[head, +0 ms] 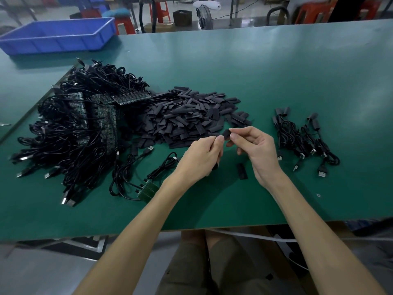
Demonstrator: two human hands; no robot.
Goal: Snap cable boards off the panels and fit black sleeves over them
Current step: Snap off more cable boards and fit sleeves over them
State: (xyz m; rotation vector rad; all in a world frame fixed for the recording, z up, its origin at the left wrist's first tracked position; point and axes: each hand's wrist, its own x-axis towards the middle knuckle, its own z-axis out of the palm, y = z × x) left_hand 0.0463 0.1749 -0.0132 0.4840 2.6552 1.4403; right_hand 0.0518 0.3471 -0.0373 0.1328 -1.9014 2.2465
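My right hand [254,149] pinches a black sleeve [226,133] between thumb and forefinger, just above the table. My left hand [203,156] meets it from the left, fingertips pinched at the sleeve's end, with something dark showing under its palm [215,166]. A big pile of black sleeves [187,116] lies right behind the hands. Panels of green cable boards [100,116] lie buried in a heap of black USB cables [74,128] at the left. A small partial panel [148,189] with cables lies by my left forearm. One loose flat sleeve [242,170] rests under my right hand.
Several sleeved cables [302,137] lie in a group at the right. A blue plastic bin [57,36] stands at the far left corner of the green table [276,71]. Stools, a fan and boxes stand on the floor beyond the table's far edge.
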